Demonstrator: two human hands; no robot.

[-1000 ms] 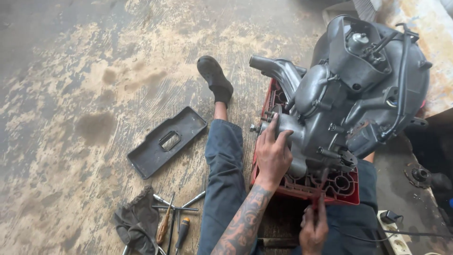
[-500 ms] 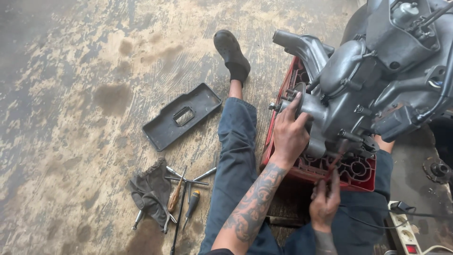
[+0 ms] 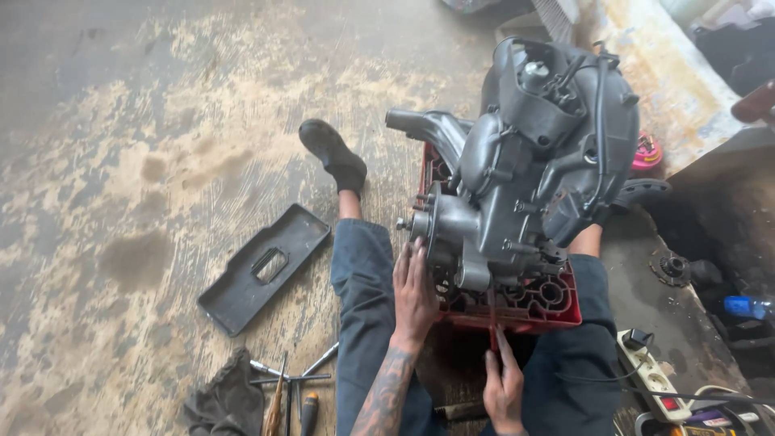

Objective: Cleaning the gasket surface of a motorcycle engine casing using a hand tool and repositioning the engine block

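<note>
A large grey engine block (image 3: 525, 161) rests on a red plastic crate (image 3: 533, 303) between my outstretched legs. My left hand (image 3: 413, 295) lies flat against the engine's round left-side flange, fingers pointing up. Lower down, my right hand (image 3: 504, 387) grips a thin red-handled tool (image 3: 492, 319) that points up under the engine at the crate's front edge. My forearm is tattooed.
A dark plastic cover (image 3: 262, 266) lies on the stained concrete floor to the left. A cross wrench (image 3: 291, 378), screwdrivers and a dark rag (image 3: 226, 400) sit near my left knee. A power strip (image 3: 650, 379) and a blue bottle (image 3: 747, 307) are to the right.
The view has shifted back left and up, showing more of the engine. My left hand slid lower and flattened on the flange; my right hand stays on the tool.
</note>
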